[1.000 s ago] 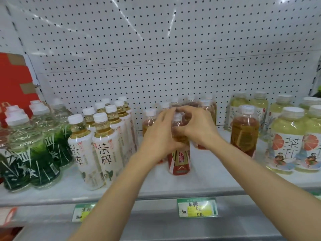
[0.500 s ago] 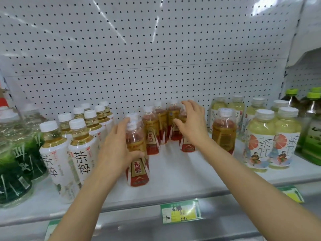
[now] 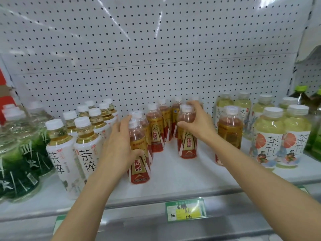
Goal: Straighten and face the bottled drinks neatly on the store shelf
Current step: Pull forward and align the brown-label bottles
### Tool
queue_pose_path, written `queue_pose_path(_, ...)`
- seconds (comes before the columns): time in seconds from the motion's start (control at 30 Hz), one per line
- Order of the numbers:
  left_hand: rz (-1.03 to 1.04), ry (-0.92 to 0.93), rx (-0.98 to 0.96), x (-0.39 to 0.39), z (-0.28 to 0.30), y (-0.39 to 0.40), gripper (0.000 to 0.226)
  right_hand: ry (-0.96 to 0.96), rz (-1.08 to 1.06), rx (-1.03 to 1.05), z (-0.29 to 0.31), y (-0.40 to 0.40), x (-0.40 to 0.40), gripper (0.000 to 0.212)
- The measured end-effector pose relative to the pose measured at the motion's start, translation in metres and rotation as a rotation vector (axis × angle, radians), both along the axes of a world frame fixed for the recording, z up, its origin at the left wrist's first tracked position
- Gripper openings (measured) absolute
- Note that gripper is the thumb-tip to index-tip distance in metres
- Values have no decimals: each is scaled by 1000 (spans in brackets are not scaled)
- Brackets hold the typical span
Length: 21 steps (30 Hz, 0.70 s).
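Head view shows us mid-facing the red-labelled drinks on the shelf (image 3: 173, 173). Our left hand (image 3: 118, 146) wraps the front red bottle (image 3: 139, 164) near the shelf edge; our right hand (image 3: 196, 122) grips the shoulder of a second red bottle (image 3: 187, 136) further back. Next, we judge, we draw that one forward level with the first, label outward.
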<state>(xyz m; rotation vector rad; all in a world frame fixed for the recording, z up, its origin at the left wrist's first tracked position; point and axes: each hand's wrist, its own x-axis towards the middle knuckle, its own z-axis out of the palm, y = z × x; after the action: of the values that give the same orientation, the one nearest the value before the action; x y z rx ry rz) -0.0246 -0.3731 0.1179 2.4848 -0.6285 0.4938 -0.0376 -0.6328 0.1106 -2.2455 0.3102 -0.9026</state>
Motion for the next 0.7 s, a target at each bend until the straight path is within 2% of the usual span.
queue_pose_path(0.27,14,-5,50,-5,4,3,111,-12,266,11,0,58,-43,81)
queue_pose_path(0.5,67,-31,69,-8,5,5,109,-62,352,1,-5,90,-39,84)
queue_pose_path(0.7,86,33,252,-8,26,9,104,-27,425,-54,-8,92,-31,85)
